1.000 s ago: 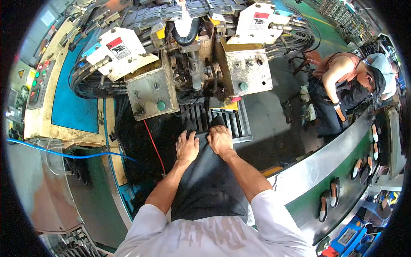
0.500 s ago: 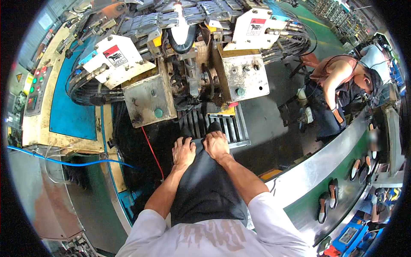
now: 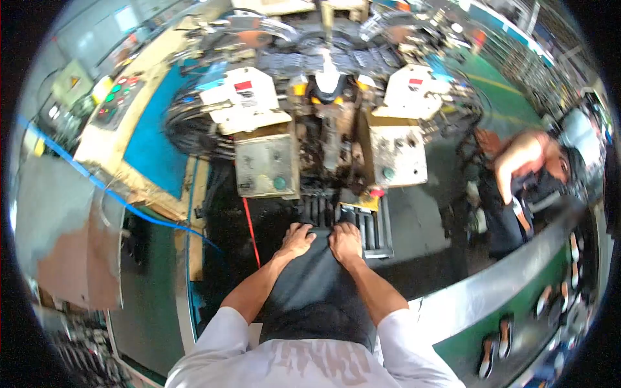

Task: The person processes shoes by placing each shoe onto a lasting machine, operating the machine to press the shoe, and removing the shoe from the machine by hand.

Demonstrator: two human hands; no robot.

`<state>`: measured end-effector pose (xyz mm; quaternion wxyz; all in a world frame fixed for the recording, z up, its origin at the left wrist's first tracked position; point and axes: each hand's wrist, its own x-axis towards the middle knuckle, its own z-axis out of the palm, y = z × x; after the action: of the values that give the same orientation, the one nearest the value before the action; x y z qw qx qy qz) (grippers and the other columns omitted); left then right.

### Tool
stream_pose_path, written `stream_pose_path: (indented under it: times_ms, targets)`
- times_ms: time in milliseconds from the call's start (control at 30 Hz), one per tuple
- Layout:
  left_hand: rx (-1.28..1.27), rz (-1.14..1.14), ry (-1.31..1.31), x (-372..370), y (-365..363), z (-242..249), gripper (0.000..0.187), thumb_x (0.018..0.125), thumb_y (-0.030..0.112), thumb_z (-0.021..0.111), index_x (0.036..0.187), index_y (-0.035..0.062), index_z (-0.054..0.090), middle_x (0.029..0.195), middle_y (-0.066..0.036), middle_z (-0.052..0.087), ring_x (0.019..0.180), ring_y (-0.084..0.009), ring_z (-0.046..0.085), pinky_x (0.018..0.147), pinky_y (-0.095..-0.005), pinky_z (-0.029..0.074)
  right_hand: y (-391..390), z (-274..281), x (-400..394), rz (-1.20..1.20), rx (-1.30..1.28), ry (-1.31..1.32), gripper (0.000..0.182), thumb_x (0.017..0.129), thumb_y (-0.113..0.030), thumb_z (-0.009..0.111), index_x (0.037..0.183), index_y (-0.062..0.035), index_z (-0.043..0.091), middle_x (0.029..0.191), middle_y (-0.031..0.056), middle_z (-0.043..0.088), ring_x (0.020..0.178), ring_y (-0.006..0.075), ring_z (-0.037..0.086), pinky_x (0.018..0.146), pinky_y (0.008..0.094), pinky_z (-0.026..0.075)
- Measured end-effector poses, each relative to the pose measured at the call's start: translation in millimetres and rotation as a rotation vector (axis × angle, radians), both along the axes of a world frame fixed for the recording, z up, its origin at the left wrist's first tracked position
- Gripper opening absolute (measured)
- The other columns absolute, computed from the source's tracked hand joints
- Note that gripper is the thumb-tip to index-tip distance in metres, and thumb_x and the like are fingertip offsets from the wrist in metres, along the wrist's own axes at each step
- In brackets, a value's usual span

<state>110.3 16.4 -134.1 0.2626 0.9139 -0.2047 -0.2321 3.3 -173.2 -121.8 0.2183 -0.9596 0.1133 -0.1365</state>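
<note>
My left hand [image 3: 297, 240] and my right hand [image 3: 346, 242] lie side by side on my raised knee in dark trousers [image 3: 317, 291], fingers draped over its front. Neither hand holds an object. Just beyond the knee is a ribbed metal foot grate [image 3: 374, 227] at the base of a large machine [image 3: 326, 139]. The machine has two grey boxes, each with a green button [image 3: 279, 183], and white guards above them.
A red wire [image 3: 251, 233] and a blue hose [image 3: 97, 184] run along the left. A control panel [image 3: 116, 97] with coloured buttons sits far left. At right a person [image 3: 530, 161] bends over a curved steel conveyor [image 3: 479, 297] carrying several shoes [image 3: 504, 330].
The view has swung upward and is now blurred, showing more of the machine. Both hands stay on the knee, drawn slightly closer together.
</note>
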Motion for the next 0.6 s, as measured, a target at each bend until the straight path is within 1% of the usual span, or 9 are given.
stream_pose_path:
  times_ms: [67,167,300,333,400,433,467,500,600]
  targets:
    - [-0.188,0.044,-0.009,25,4,-2,0.045,0.105,0.040,0.063,0.141,0.0125,0.068,0.140,-0.025,0.066,0.133,-0.0440,0.061,0.114,-0.0516,0.047,-2,-11,-3,0.014,0.004,-0.026,0.031,0.096,-0.024,0.065,0.118,-0.0040,0.074,0.127,0.0153,0.072,0.132,0.0358,0.060,0.115,0.0489,0.045]
    - [-0.390,0.071,-0.239,61,-2,58,0.036,0.106,0.034,0.062,0.122,0.0024,0.072,0.109,-0.024,0.076,0.110,-0.0442,0.072,0.093,-0.0493,0.056,-4,2,-7,0.034,-0.002,0.007,0.033,0.097,-0.024,0.065,0.121,-0.0043,0.073,0.131,0.0143,0.071,0.132,0.0355,0.060,0.114,0.0485,0.046]
    - [-0.580,0.184,-0.302,122,-14,133,0.037,0.111,0.034,0.059,0.122,0.0018,0.072,0.111,-0.021,0.078,0.106,-0.0347,0.075,0.093,-0.0446,0.056,-5,5,-10,0.025,-0.019,0.021,0.031,0.097,-0.026,0.068,0.117,-0.0049,0.074,0.132,0.0134,0.071,0.135,0.0343,0.058,0.116,0.0474,0.044]
    - [-0.508,0.225,-0.186,133,-17,164,0.042,0.112,0.035,0.063,0.136,0.0003,0.070,0.124,-0.013,0.079,0.115,-0.0212,0.072,0.104,-0.0384,0.054,-7,6,-8,0.033,-0.018,0.018,0.031,0.097,-0.026,0.068,0.117,-0.0049,0.074,0.132,0.0134,0.071,0.135,0.0343,0.058,0.116,0.0474,0.044]
    - [-0.574,0.201,-0.341,173,-20,172,0.037,0.112,0.035,0.063,0.118,0.0000,0.074,0.102,-0.003,0.075,0.097,-0.0140,0.067,0.091,-0.0353,0.054,-8,5,-10,0.028,0.002,0.061,0.031,0.097,-0.026,0.068,0.118,-0.0046,0.074,0.133,0.0138,0.071,0.136,0.0343,0.058,0.116,0.0477,0.043]
    - [-0.761,0.087,-0.364,215,-21,149,0.033,0.112,0.034,0.063,0.105,0.0030,0.073,0.092,0.001,0.069,0.087,-0.0098,0.059,0.082,-0.0308,0.050,-8,3,-11,0.024,0.022,0.050,0.033,0.097,-0.026,0.067,0.120,-0.0043,0.074,0.134,0.0137,0.071,0.136,0.0342,0.058,0.117,0.0480,0.043]
    - [-0.916,0.019,-0.310,212,-26,172,0.028,0.112,0.032,0.064,0.103,0.0068,0.073,0.089,0.003,0.067,0.084,-0.0084,0.058,0.079,-0.0280,0.049,-10,2,-10,0.013,0.040,0.042,0.034,0.097,-0.027,0.067,0.121,-0.0040,0.074,0.134,0.0137,0.071,0.137,0.0341,0.058,0.117,0.0483,0.043]
    - [-0.865,0.117,-0.159,213,-30,192,0.025,0.112,0.029,0.063,0.106,0.0069,0.073,0.091,0.003,0.067,0.083,-0.0101,0.059,0.079,-0.0283,0.050,-12,1,-10,0.007,0.049,0.055,0.034,0.097,-0.027,0.066,0.121,-0.0039,0.074,0.135,0.0138,0.071,0.137,0.0340,0.057,0.117,0.0483,0.043]
    - [-0.832,0.267,0.058,216,-52,229,0.039,0.114,0.038,0.058,0.124,0.0029,0.072,0.108,-0.005,0.076,0.097,-0.0176,0.069,0.091,-0.0369,0.054,-15,-2,-7,-0.010,0.037,0.062,0.035,0.099,-0.030,0.064,0.119,-0.0044,0.076,0.135,0.0134,0.071,0.137,0.0332,0.057,0.119,0.0477,0.042]
